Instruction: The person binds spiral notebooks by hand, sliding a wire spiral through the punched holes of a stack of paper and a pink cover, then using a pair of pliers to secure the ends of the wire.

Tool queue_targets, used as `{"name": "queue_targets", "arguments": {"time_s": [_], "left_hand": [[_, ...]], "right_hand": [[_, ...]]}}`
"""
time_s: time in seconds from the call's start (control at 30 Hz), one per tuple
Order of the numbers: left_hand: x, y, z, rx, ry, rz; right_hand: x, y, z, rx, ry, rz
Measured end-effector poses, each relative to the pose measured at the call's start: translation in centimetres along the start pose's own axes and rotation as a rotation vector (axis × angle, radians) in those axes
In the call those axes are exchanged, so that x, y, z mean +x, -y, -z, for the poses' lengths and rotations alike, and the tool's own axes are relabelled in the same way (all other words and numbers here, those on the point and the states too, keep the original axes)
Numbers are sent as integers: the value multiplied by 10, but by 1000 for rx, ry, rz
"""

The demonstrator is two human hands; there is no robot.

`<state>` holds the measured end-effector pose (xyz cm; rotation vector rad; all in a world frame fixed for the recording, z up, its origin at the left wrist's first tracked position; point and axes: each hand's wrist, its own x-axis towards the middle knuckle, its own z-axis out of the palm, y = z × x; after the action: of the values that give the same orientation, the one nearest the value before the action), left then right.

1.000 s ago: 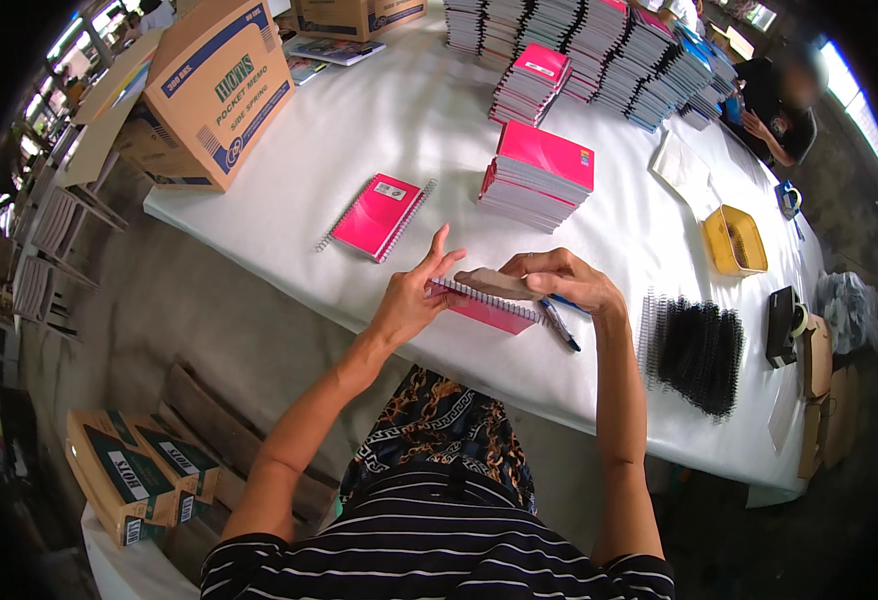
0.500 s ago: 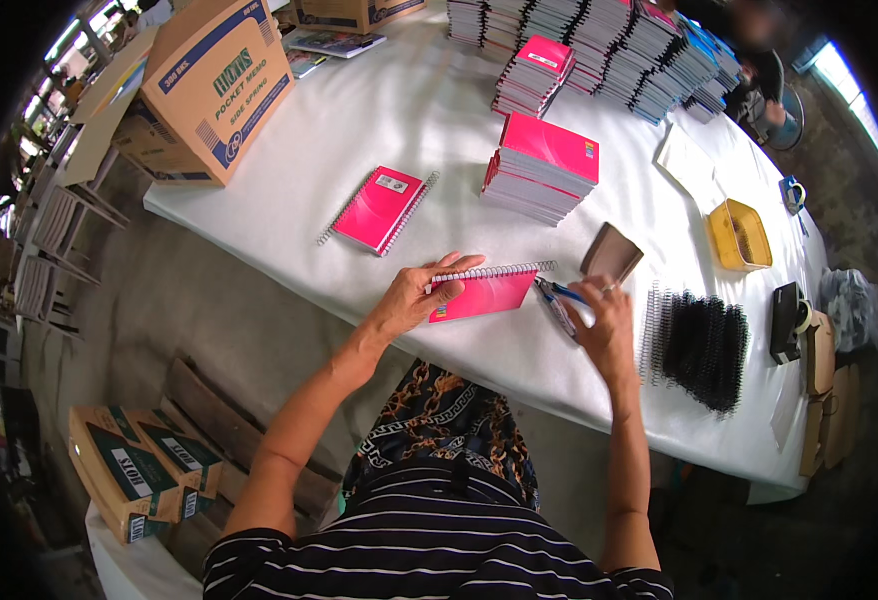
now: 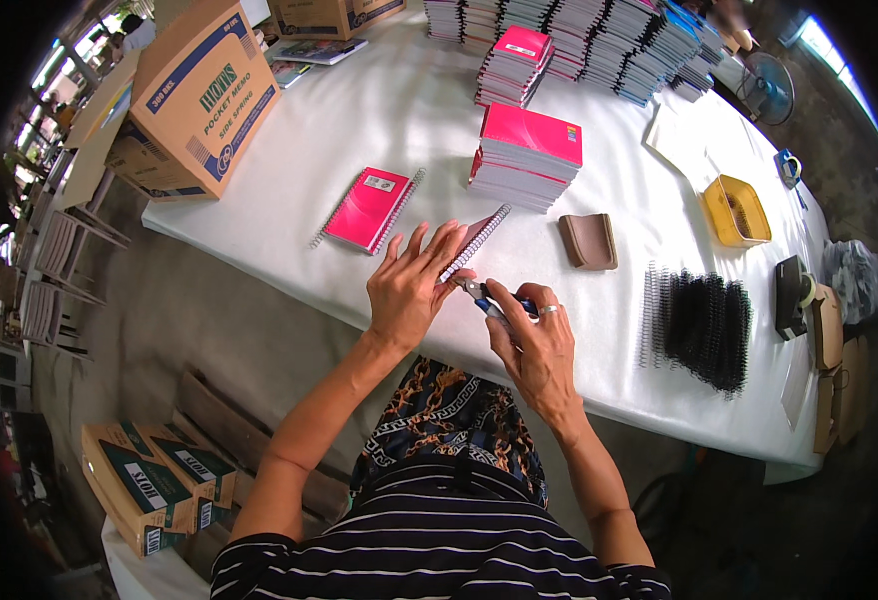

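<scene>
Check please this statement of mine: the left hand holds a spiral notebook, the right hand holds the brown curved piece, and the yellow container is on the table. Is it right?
Not quite: in the head view, the right hand holds blue-handled pliers; the brown curved piece lies on the table. The rest is right: left hand on the spiral notebook, yellow container on the table.
</scene>
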<state>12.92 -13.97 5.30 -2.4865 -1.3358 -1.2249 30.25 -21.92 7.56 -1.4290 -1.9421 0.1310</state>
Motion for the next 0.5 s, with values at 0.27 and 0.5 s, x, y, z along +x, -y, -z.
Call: {"name": "queue_targets", "arguments": {"time_s": [0.27, 0.5], "left_hand": [[-4, 3, 5, 39, 24, 4], [-3, 5, 1, 34, 39, -10]], "right_hand": [[5, 1, 0, -24, 3, 63], [20, -16, 9, 771, 577, -589]]}}
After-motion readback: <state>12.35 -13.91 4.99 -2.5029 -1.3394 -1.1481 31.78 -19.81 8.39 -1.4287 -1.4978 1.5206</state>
